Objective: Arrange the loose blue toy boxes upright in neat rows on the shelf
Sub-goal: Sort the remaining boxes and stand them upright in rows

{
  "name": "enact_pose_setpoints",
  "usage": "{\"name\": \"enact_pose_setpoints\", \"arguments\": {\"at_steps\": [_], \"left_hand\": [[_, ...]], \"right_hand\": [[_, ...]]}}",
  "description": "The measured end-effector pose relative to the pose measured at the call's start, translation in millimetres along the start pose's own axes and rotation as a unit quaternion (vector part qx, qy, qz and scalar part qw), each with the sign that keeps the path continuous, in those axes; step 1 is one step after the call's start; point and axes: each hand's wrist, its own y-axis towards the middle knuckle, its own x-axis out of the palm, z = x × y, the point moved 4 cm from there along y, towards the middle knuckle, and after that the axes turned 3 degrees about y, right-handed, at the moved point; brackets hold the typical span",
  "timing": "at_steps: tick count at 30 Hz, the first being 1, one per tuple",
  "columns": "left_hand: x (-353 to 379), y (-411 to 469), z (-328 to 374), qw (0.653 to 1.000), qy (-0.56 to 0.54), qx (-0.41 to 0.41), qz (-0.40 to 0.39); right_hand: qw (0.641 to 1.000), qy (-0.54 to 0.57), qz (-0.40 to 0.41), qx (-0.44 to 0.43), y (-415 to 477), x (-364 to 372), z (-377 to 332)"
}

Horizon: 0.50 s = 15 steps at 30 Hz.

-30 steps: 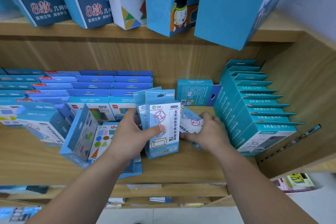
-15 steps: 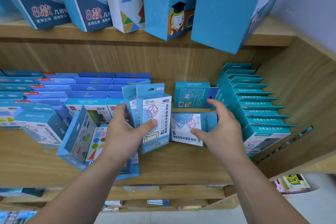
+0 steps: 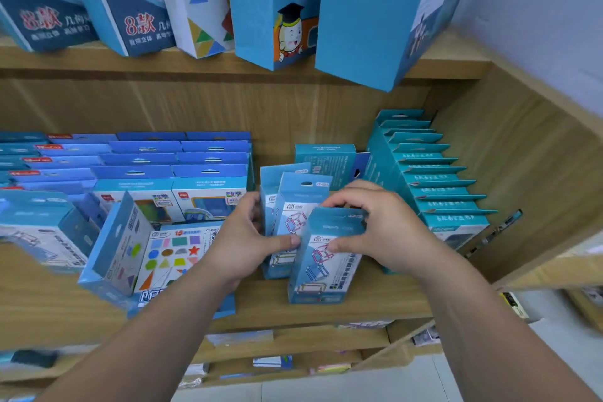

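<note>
Wooden shelf (image 3: 375, 310), centre frame | my left hand (image 3: 248, 245) grips two upright boxes (image 3: 290, 202); right hand (image 3: 385, 232) pinches a third box (image 3: 323, 271) in front of them | right row (image 3: 434, 179) done; lower-left boxes (image 3: 114, 248) lie tipped, unsorted.

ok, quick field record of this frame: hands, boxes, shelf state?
left hand: grips two upright boxes
right hand: grips tilted box, in front of the pair
teal row: upright, right end of shelf
loose: shapes box and leaning box, left of the hands
</note>
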Motion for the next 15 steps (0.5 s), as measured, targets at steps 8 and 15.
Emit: {"name": "enact_pose_setpoints", "arguments": {"at_steps": [8, 15], "left_hand": [[-5, 6, -10, 0.997, 0.005, -0.029, -0.075], [-10, 5, -12, 0.996, -0.008, -0.026, -0.083]], "right_hand": [[0.994, 0.04, 0.063, 0.081, -6, 25, 15], [0.988, 0.132, 0.017, 0.084, -5, 37, 25]]}}
